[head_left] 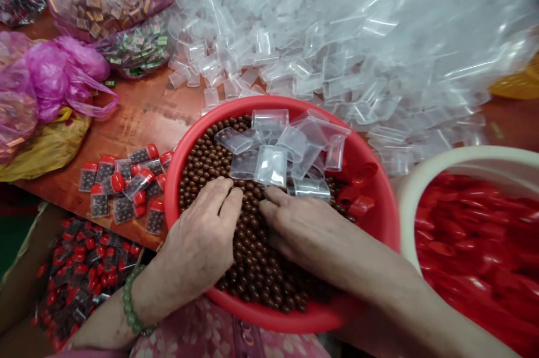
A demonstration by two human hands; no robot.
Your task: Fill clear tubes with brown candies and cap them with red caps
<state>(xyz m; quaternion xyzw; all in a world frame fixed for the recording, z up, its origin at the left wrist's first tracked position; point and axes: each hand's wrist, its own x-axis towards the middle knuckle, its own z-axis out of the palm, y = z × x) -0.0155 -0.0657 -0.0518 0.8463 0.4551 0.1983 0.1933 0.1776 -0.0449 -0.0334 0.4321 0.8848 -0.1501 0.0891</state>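
Observation:
A red basin (170, 189) in front of me holds small brown balls (210, 159) and a cluster of clear plastic containers (272, 166). My left hand (206, 229) is down among the balls at the basin's left, its fingers bent and close together. To its right, my right hand (303, 223) has its fingers curled into the balls, just below the clear containers. The undersides of both hands are hidden, so whatever lies in them cannot be made out. A few red caps (360, 206) lie inside the basin at the right.
Filled red-capped containers (124, 184) lie on the table at left; more fill a box (88, 268) below. Clear empty containers (303, 55) are heaped behind the basin. A white tub (410, 206) of red caps stands right. Pink bags (63, 72) sit at back left.

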